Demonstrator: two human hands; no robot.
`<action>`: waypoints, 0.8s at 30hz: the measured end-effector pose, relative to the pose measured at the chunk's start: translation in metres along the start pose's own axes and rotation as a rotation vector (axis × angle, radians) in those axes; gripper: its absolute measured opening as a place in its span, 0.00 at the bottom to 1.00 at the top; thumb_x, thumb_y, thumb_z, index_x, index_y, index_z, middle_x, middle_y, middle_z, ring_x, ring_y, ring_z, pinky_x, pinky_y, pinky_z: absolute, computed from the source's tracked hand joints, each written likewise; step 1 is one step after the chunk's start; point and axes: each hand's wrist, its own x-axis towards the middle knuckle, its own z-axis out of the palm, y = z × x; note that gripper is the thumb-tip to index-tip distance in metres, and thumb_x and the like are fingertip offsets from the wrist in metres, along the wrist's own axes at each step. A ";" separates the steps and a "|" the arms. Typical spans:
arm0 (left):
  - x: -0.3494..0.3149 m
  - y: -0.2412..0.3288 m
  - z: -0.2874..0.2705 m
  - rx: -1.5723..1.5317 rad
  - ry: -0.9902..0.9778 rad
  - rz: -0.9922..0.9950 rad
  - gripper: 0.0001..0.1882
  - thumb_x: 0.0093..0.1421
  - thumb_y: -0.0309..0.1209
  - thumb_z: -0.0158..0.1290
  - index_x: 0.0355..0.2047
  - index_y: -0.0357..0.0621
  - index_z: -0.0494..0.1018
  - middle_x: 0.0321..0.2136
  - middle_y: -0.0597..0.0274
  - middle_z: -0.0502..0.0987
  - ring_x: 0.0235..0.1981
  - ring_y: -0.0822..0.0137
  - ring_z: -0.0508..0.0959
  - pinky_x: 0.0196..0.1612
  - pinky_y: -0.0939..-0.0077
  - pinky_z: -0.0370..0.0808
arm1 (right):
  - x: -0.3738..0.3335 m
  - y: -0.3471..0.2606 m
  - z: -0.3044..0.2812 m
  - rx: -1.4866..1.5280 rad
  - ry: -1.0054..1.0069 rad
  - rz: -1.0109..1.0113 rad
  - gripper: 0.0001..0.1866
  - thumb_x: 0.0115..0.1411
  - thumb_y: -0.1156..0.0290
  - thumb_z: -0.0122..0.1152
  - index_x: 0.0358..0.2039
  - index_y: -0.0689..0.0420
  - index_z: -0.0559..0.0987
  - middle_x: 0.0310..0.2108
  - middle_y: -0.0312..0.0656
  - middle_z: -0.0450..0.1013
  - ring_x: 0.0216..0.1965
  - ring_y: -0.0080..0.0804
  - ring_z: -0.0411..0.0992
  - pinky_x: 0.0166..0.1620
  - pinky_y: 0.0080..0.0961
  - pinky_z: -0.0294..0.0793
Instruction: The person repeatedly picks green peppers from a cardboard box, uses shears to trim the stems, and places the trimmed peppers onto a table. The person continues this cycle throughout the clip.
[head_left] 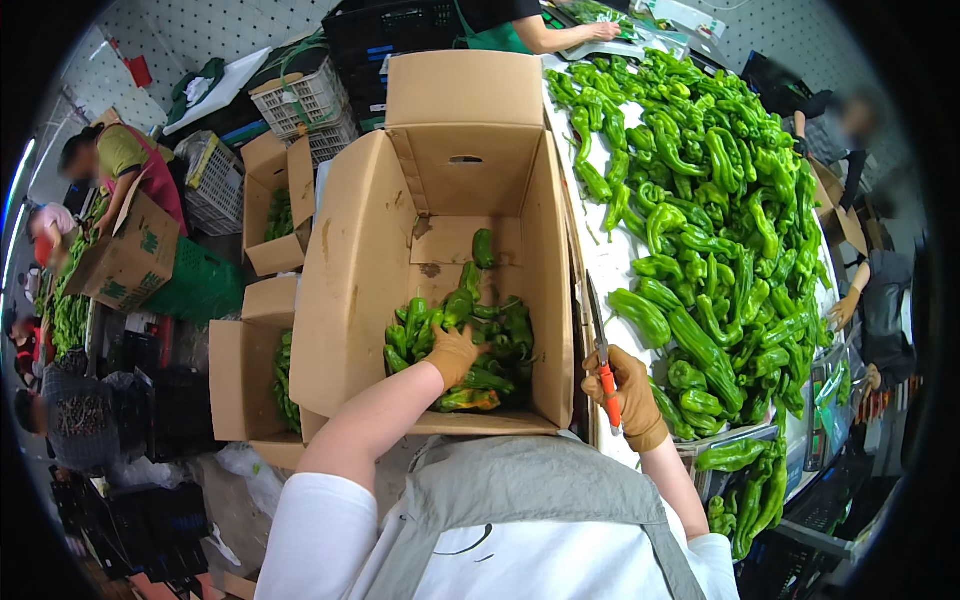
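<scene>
My left hand [455, 356], in a tan glove, reaches down into a large open cardboard box [340, 290]. Its fingers are spread apart and touch the green peppers [412, 325] piled on the bottom; the fingertips are partly lost among them. One pepper near my wrist has orange-red patches [468, 400]. At the box's right side, by the table edge, my gloved right hand [636, 398] is closed round a slim orange-handled tool [608, 385]. The tool stands roughly upright, a narrow dark part pointing away from me; its exact kind is unclear.
A big heap of green peppers [715, 230] covers the white table [615, 260] on the right. Smaller boxes [235, 375] with peppers stand on the left, beyond them a green crate [200, 280]. Other people work at left, far side and right; one person's arm [570, 38] reaches over the far table end.
</scene>
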 end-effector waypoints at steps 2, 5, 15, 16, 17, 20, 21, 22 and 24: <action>0.019 -0.008 -0.005 0.075 0.020 -0.051 0.46 0.41 0.28 0.61 0.61 0.71 0.56 0.55 0.52 0.61 0.53 0.51 0.67 0.48 0.50 0.68 | -0.004 0.011 -0.004 0.003 0.052 -0.027 0.11 0.48 0.69 0.60 0.29 0.63 0.72 0.22 0.35 0.67 0.24 0.20 0.62 0.29 0.18 0.65; 0.037 -0.027 -0.008 0.069 0.110 -0.142 0.44 0.44 0.31 0.61 0.61 0.71 0.54 0.55 0.51 0.60 0.50 0.49 0.68 0.49 0.51 0.68 | -0.012 0.012 -0.011 0.027 0.060 0.062 0.11 0.48 0.70 0.59 0.29 0.63 0.72 0.21 0.34 0.66 0.23 0.18 0.60 0.27 0.16 0.62; 0.036 -0.039 -0.019 -0.240 0.286 0.172 0.28 0.42 0.28 0.55 0.49 0.49 0.71 0.37 0.50 0.77 0.41 0.51 0.76 0.43 0.59 0.73 | -0.010 0.029 -0.005 0.150 0.113 0.157 0.17 0.49 0.62 0.67 0.29 0.62 0.73 0.23 0.37 0.70 0.25 0.20 0.65 0.31 0.19 0.68; 0.028 -0.022 -0.011 -0.323 0.101 0.325 0.33 0.43 0.31 0.56 0.54 0.53 0.67 0.44 0.49 0.74 0.46 0.52 0.74 0.47 0.60 0.72 | -0.007 0.027 -0.003 0.167 0.099 0.148 0.17 0.49 0.62 0.67 0.29 0.62 0.73 0.23 0.37 0.70 0.25 0.20 0.65 0.31 0.19 0.68; 0.039 -0.011 0.030 -0.223 0.203 0.389 0.38 0.45 0.34 0.57 0.59 0.55 0.59 0.55 0.51 0.65 0.55 0.53 0.67 0.55 0.57 0.65 | -0.004 0.024 -0.001 0.180 0.080 0.137 0.18 0.49 0.61 0.68 0.29 0.62 0.73 0.22 0.37 0.70 0.25 0.20 0.65 0.30 0.19 0.68; 0.039 0.014 0.030 -0.109 0.064 0.150 0.43 0.48 0.37 0.58 0.63 0.57 0.49 0.62 0.61 0.53 0.64 0.56 0.50 0.59 0.44 0.52 | 0.002 0.017 -0.001 0.095 0.068 0.083 0.19 0.48 0.60 0.68 0.30 0.62 0.73 0.22 0.38 0.70 0.24 0.21 0.64 0.29 0.19 0.67; 0.042 0.009 0.020 -0.003 0.023 0.109 0.42 0.49 0.36 0.57 0.63 0.58 0.50 0.62 0.62 0.53 0.64 0.57 0.50 0.59 0.42 0.52 | 0.002 0.015 -0.001 0.091 0.062 0.076 0.19 0.48 0.59 0.68 0.29 0.62 0.73 0.22 0.38 0.70 0.23 0.21 0.64 0.29 0.19 0.67; 0.051 0.000 0.023 0.049 0.021 0.069 0.41 0.50 0.35 0.56 0.63 0.60 0.51 0.62 0.62 0.54 0.64 0.57 0.50 0.58 0.40 0.52 | 0.000 0.015 -0.002 0.092 0.057 0.090 0.16 0.48 0.63 0.65 0.29 0.62 0.73 0.22 0.36 0.69 0.24 0.20 0.63 0.29 0.18 0.66; 0.067 -0.015 0.028 0.077 0.040 -0.042 0.36 0.53 0.31 0.53 0.62 0.64 0.54 0.62 0.61 0.54 0.64 0.59 0.50 0.57 0.39 0.52 | -0.003 0.018 -0.005 0.101 0.053 0.110 0.10 0.48 0.71 0.60 0.29 0.62 0.73 0.23 0.34 0.67 0.24 0.18 0.62 0.29 0.16 0.65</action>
